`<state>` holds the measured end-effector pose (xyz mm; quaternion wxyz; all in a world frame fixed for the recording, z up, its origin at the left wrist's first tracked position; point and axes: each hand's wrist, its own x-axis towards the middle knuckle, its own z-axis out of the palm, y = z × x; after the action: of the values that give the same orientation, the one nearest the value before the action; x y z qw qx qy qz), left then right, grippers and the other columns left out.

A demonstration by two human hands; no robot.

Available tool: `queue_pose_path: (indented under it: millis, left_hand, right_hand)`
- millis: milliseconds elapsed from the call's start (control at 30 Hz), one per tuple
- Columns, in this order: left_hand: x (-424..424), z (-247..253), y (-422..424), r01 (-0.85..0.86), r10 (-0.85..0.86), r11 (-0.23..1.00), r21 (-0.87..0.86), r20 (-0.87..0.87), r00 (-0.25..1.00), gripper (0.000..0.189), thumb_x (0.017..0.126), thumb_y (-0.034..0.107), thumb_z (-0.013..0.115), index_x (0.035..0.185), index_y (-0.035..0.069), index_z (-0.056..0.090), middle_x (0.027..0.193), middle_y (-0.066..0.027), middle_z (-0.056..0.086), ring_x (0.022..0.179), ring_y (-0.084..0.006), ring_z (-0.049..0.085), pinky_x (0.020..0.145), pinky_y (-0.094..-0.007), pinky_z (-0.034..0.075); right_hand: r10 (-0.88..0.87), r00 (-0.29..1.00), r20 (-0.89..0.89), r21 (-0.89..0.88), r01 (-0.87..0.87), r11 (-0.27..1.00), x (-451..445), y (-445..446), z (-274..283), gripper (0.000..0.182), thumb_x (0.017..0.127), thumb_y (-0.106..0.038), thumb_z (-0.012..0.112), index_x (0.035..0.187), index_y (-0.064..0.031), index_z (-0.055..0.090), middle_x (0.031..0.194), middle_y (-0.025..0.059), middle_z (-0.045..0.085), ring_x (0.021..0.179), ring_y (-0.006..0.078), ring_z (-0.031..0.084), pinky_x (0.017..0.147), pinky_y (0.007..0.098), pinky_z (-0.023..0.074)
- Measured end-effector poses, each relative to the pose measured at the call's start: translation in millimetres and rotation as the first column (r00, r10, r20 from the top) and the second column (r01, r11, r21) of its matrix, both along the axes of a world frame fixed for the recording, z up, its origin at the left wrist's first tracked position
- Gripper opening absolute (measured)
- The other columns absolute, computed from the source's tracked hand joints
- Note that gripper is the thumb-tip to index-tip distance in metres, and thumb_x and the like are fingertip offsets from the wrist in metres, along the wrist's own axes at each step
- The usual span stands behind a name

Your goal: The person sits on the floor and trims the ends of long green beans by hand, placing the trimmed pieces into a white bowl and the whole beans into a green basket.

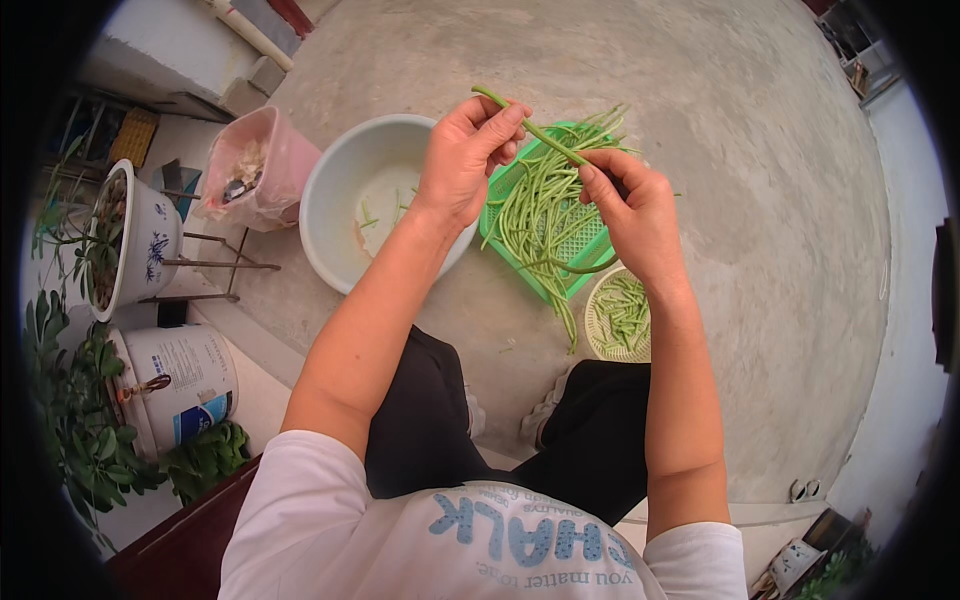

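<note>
A long green bean (551,140) is stretched between my two hands, above a green plastic basket (517,274). My left hand (476,146) pinches it near its upper-left end. Farther along, my right hand (634,206) grips the same bean between thumb and fingers. Many long beans (536,210) lie heaped in the basket, some hanging over its near edge. A small cream woven-pattern basket (600,345) with short bean pieces (622,311) stands below my right hand, partly hidden by my forearm. Left of the green basket, a large pale basin (326,225) has a few bean scraps at its bottom.
A pink bin (289,161) lined with a plastic bag stands left of the basin. Beyond it are a potted plant in a white pot (150,240) on a metal stand (240,262) and a white bucket (184,382). A white wall (911,300) bounds the concrete floor at right.
</note>
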<state>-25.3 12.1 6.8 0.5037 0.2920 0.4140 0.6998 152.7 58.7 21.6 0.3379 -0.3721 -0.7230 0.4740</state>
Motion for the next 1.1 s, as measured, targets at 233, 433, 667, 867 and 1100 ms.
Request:
queue_pose_path:
  millis: [233, 433, 667, 867, 1100]
  left_hand:
    - [-1.6, -6.2, 2.8, -0.279, 0.281, 0.959, 0.051, -0.288, 0.915, 0.014, 0.083, 0.015, 0.067, 0.089, 0.003, 0.061, 0.076, -0.0003, 0.059, 0.066, -0.0061, 0.05, 0.057, -0.0198, 0.039]
    - [-64.4, -10.9, 4.4, -0.592, 0.545, 0.761, 0.265, -0.756, 0.362, 0.014, 0.078, 0.011, 0.067, 0.085, 0.001, 0.06, 0.068, -0.0042, 0.061, 0.061, -0.0137, 0.057, 0.06, -0.0266, 0.047]
    - [-109.4, -61.0, -31.1, -0.497, -0.287, 0.834, -0.239, -0.958, -0.02, 0.026, 0.076, 0.02, 0.067, 0.098, 0.008, 0.064, 0.08, -0.005, 0.063, 0.081, -0.0211, 0.06, 0.067, -0.0327, 0.048]
    - [-27.4, 11.9, -15.6, 0.178, -0.205, 0.972, -0.152, -0.179, 0.962, 0.024, 0.086, 0.02, 0.062, 0.102, 0.002, 0.061, 0.075, 0.0018, 0.054, 0.066, -0.0059, 0.047, 0.061, -0.0208, 0.04]
    - [-7.1, 8.4, -11.8, 0.126, -0.127, 0.99, -0.059, -0.026, 0.992, 0.017, 0.089, 0.019, 0.059, 0.094, 0.003, 0.063, 0.069, 0.0032, 0.052, 0.063, -0.0042, 0.045, 0.058, -0.018, 0.038]
  right_hand:
    - [0.029, 0.999, 0.031, -0.048, -0.027, 0.998, -12.8, -9.1, 1.7, 0.021, 0.087, -0.016, 0.057, 0.092, 0.0036, 0.064, 0.059, 0.0044, 0.057, 0.054, 0.0084, 0.051, 0.05, 0.0258, 0.0406]
    - [0.021, 0.999, -0.026, -0.229, -0.027, 0.973, -11.1, -14.5, 5.4, 0.02, 0.086, -0.015, 0.057, 0.088, 0.0037, 0.066, 0.057, 0.0017, 0.056, 0.05, 0.0059, 0.045, 0.046, 0.0243, 0.0346]
    - [0.021, 0.975, -0.223, -0.485, -0.13, 0.865, -11.6, -13.0, 19.0, 0.022, 0.09, -0.019, 0.055, 0.093, 0.0011, 0.063, 0.06, -0.0034, 0.049, 0.044, 0.0015, 0.032, 0.039, 0.0185, 0.0203]
    - [0.024, 0.964, -0.267, -0.533, -0.168, 0.83, -13.4, -12.0, 16.7, 0.022, 0.09, -0.017, 0.053, 0.092, 0.0017, 0.063, 0.061, -0.0018, 0.053, 0.045, 0.002, 0.037, 0.039, 0.0184, 0.0272]
    - [-0.039, 0.963, -0.266, -0.411, -0.077, 0.908, -19.0, -15.1, 9.2, 0.02, 0.086, -0.016, 0.06, 0.093, 0.002, 0.062, 0.068, 0.0014, 0.059, 0.048, 0.0034, 0.044, 0.041, 0.0177, 0.0311]
